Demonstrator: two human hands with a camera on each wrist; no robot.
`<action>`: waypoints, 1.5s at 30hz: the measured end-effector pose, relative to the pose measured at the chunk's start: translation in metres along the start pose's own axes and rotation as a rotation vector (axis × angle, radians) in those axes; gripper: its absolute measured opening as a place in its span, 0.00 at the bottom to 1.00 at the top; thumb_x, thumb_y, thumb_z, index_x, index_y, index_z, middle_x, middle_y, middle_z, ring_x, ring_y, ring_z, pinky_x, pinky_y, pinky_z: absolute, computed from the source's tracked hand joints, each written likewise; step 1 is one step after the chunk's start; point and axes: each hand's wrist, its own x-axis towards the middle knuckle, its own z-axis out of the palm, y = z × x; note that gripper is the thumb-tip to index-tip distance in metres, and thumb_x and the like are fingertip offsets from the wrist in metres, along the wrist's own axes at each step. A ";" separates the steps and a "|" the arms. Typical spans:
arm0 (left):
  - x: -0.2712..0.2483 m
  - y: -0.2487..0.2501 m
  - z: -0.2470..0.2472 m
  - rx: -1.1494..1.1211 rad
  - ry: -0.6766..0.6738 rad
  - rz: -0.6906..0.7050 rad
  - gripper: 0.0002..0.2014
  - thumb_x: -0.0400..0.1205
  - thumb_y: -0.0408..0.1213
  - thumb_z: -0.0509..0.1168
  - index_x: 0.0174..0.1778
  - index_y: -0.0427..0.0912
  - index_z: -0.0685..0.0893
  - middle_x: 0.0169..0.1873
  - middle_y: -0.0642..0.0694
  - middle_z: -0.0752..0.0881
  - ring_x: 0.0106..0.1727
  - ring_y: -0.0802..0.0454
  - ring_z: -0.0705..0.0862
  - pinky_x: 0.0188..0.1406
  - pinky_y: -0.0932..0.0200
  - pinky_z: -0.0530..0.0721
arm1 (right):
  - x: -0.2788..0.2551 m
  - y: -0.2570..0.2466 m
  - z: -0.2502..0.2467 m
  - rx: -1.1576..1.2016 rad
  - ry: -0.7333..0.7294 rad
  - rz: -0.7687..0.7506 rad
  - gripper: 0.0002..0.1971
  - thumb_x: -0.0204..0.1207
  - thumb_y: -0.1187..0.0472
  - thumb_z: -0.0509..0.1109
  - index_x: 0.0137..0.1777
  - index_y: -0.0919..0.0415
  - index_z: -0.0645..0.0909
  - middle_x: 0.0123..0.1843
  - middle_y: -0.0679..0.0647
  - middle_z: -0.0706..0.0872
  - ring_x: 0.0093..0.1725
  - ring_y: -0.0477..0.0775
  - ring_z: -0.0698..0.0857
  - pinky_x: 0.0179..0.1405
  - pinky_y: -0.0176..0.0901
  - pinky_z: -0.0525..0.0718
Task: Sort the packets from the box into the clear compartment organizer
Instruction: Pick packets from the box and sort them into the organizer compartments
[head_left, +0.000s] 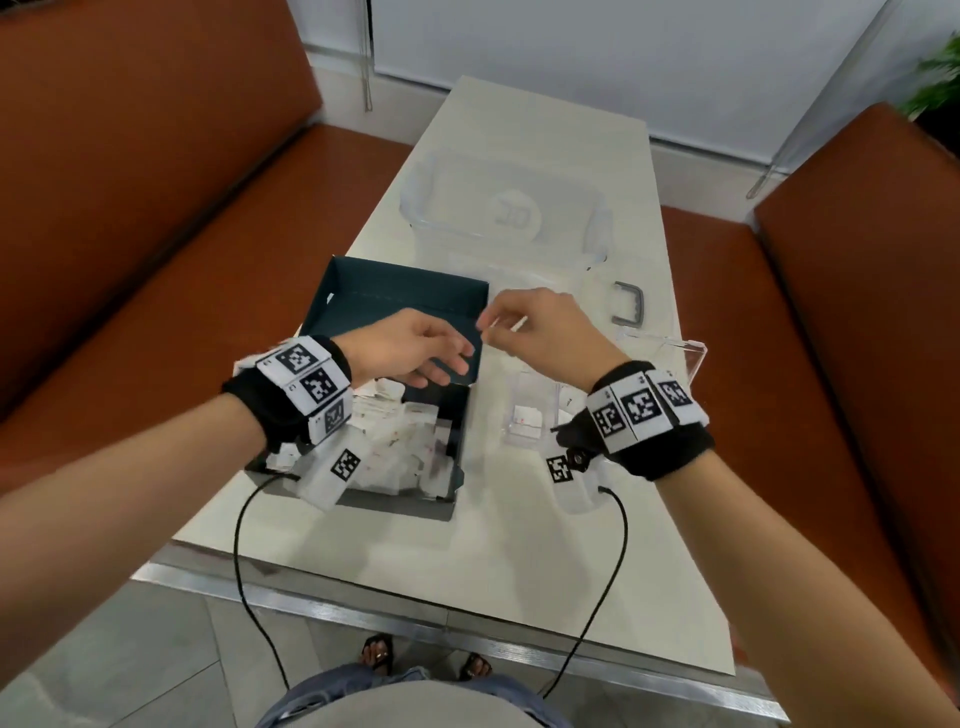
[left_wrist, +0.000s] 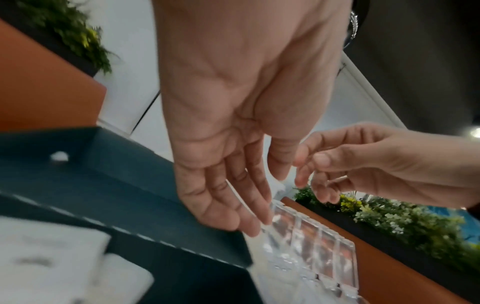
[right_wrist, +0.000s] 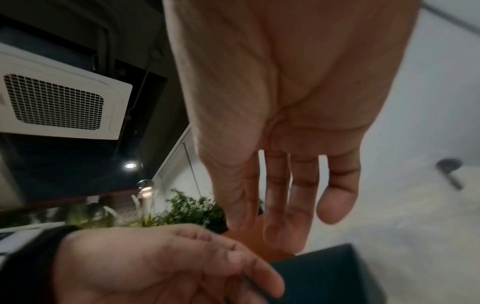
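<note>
A dark teal box (head_left: 405, 291) lies open on the table, with several white packets (head_left: 405, 441) piled in its near half. To its right is the clear compartment organizer (head_left: 675, 348); one white packet (head_left: 524, 421) lies in a near cell. My left hand (head_left: 457, 364) hovers over the box's right side, fingers relaxed and empty. My right hand (head_left: 488, 327) is close beside it, above the gap between box and organizer, thumb near the index fingertip; no packet shows in it. The left wrist view shows the left hand (left_wrist: 259, 205), right hand (left_wrist: 306, 164), organizer (left_wrist: 324, 246) and box (left_wrist: 103, 174).
A large clear lidded container (head_left: 504, 213) stands at the back of the white table (head_left: 519, 545), and a grey handle (head_left: 631, 304) lies to its right. Orange benches flank the table on both sides. Black cables hang from both wrists over the table's near edge.
</note>
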 end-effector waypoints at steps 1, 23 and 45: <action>-0.003 -0.004 -0.011 0.048 -0.005 -0.022 0.11 0.88 0.44 0.60 0.59 0.48 0.85 0.50 0.50 0.91 0.47 0.55 0.89 0.43 0.64 0.84 | 0.005 -0.012 0.008 0.018 -0.087 -0.023 0.04 0.77 0.58 0.71 0.49 0.54 0.86 0.40 0.46 0.87 0.33 0.32 0.80 0.40 0.20 0.75; -0.015 -0.085 -0.021 1.521 -0.370 -0.053 0.35 0.73 0.62 0.66 0.74 0.48 0.70 0.66 0.42 0.75 0.57 0.45 0.72 0.62 0.46 0.76 | 0.028 -0.028 0.152 -0.583 -0.646 0.117 0.43 0.64 0.47 0.79 0.76 0.57 0.64 0.63 0.59 0.77 0.60 0.60 0.80 0.54 0.46 0.81; -0.025 -0.059 -0.050 1.036 -0.077 0.025 0.11 0.82 0.35 0.70 0.56 0.32 0.85 0.41 0.41 0.78 0.40 0.43 0.76 0.44 0.50 0.79 | 0.025 -0.043 0.116 -0.448 -0.546 0.156 0.18 0.77 0.53 0.71 0.61 0.62 0.78 0.57 0.58 0.85 0.53 0.58 0.83 0.52 0.47 0.82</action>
